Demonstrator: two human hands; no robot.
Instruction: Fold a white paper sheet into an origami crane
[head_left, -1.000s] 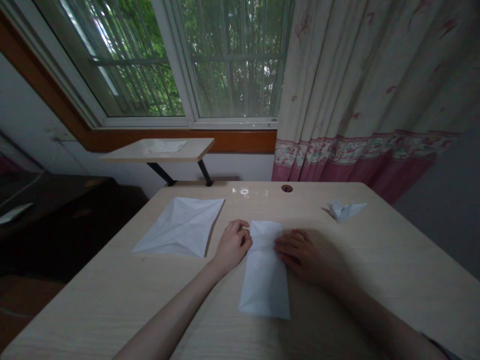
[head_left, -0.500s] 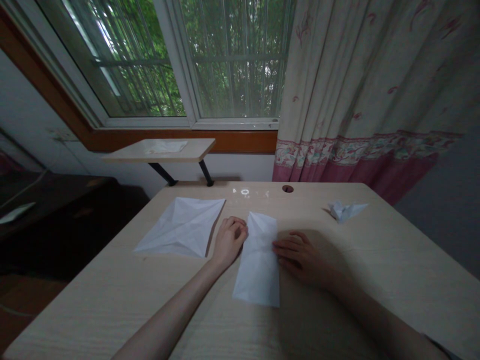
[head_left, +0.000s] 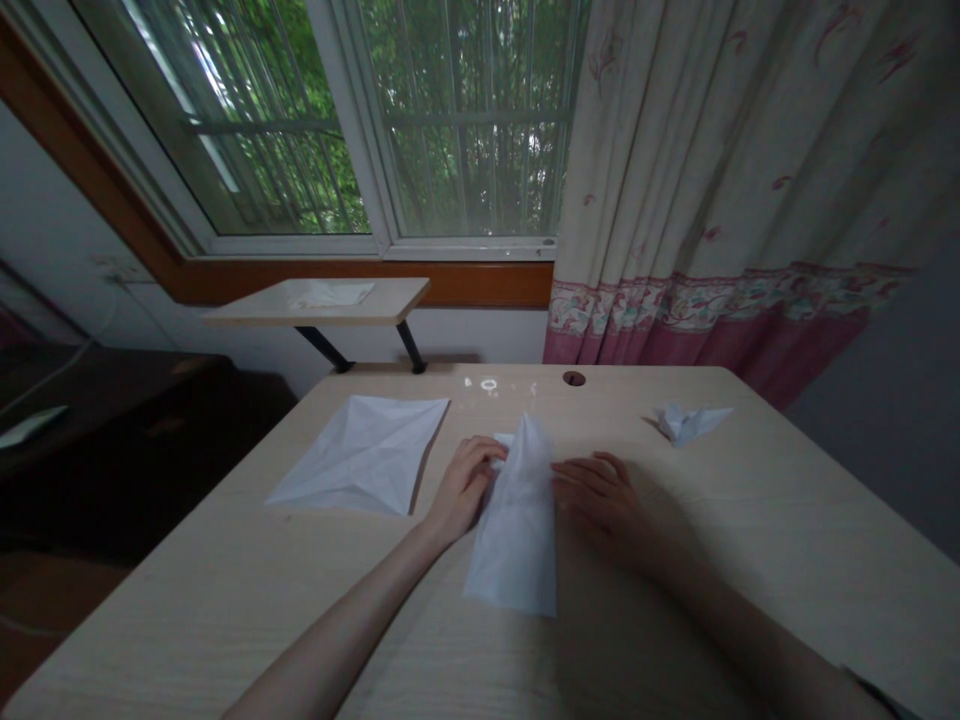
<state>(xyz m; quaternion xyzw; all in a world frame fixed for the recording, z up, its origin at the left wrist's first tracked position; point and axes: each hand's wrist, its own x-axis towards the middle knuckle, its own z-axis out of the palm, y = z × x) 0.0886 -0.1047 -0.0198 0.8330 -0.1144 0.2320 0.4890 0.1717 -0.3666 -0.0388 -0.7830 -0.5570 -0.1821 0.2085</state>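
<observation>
A folded white sheet of paper [head_left: 516, 550] lies lengthwise in front of me, its far end narrowing to a raised point. At its upper left edge, my left hand [head_left: 463, 490] pinches the paper, fingers curled, with a small flap showing by the fingertips. My right hand [head_left: 606, 500] rests on the table along the opposite edge. Its fingers are stretched out and their tips touch the paper; the thumb is in shadow. Left of my left hand a creased, opened-out white sheet [head_left: 364, 455] lies apart. A small folded paper figure [head_left: 688, 424] sits at the far right.
The pale wooden table [head_left: 225, 610] has a round cable hole [head_left: 574, 379] near its back edge. A raised shelf [head_left: 262, 303] at the back left carries more white paper [head_left: 337, 293]. Behind are a window and a patterned curtain [head_left: 720, 300]. A dark desk [head_left: 112, 430] stands left.
The far end of the folded sheet has gone from flat and broad to a raised, narrow point. My left hand has shifted slightly right; my right fingers have moved slightly farther up the edge.
</observation>
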